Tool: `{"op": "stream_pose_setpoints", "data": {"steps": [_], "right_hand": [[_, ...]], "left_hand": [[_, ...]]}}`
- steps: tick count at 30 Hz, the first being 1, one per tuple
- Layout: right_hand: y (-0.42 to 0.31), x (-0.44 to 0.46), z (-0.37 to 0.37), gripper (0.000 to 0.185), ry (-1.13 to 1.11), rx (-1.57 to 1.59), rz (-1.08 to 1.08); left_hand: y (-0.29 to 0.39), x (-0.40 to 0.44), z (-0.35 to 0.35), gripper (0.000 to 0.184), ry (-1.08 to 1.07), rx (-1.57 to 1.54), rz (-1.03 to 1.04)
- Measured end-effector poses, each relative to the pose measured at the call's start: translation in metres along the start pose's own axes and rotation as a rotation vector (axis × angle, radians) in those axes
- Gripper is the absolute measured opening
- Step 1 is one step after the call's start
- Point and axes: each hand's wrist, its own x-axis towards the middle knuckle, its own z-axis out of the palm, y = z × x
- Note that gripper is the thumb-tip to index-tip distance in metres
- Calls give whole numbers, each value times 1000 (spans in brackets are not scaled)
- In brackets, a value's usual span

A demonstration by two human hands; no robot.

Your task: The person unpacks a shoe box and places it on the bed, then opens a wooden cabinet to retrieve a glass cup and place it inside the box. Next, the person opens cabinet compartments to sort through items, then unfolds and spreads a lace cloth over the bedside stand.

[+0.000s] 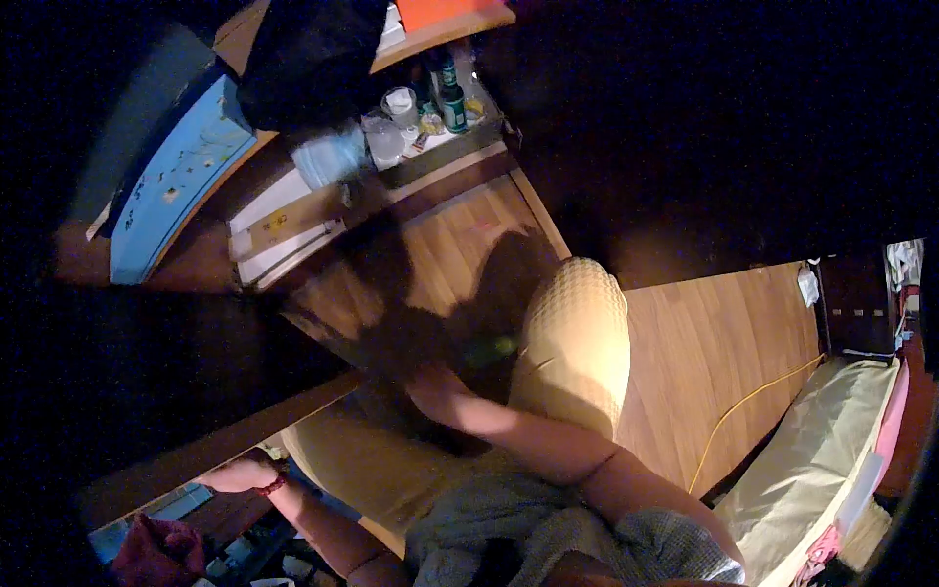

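Observation:
My left hand (240,476), with a dark red beaded bracelet (275,480) at its wrist, is at the lower left beside the edge of a long wooden board (230,442). Its fingers stretch out to the left and appear to hold nothing; whether they touch the board I cannot tell. My right arm reaches across my lap, and my right hand (428,384) runs into deep shadow between my knees, its fingers hidden. A small blurred green thing (504,345) shows dimly near that hand, too dark to name. My knee in pale yellow trousers (577,323) is beside it.
Ahead, an open drawer (430,161) holds a green bottle (454,110), a plastic cup (399,106), a blue packet (331,157) and a brown envelope (284,223). A yellow cable (729,416) crosses the wooden floor (714,333) near a bed (802,460). Dark red cloth (161,553) lies lower left.

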Motion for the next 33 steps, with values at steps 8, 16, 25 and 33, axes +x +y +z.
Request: {"op": "stream_pose_setpoints", "data": {"steps": [8, 16, 25, 33], "right_hand": [[2, -1, -5, 38, 278, 227, -203], [11, 3, -15, 40, 199, 228, -245], [9, 26, -70, 45, 46, 85, -24], [-33, 178, -343, 67, 877, -742, -220]], "left_hand": [[3, -2, 14, 49, -56, -517, -595], [28, -12, 14, 46, -26, -412, -669], [65, -3, 3, 38, -33, -664, -726], [64, -10, 15, 53, -19, 155, -185]]}}
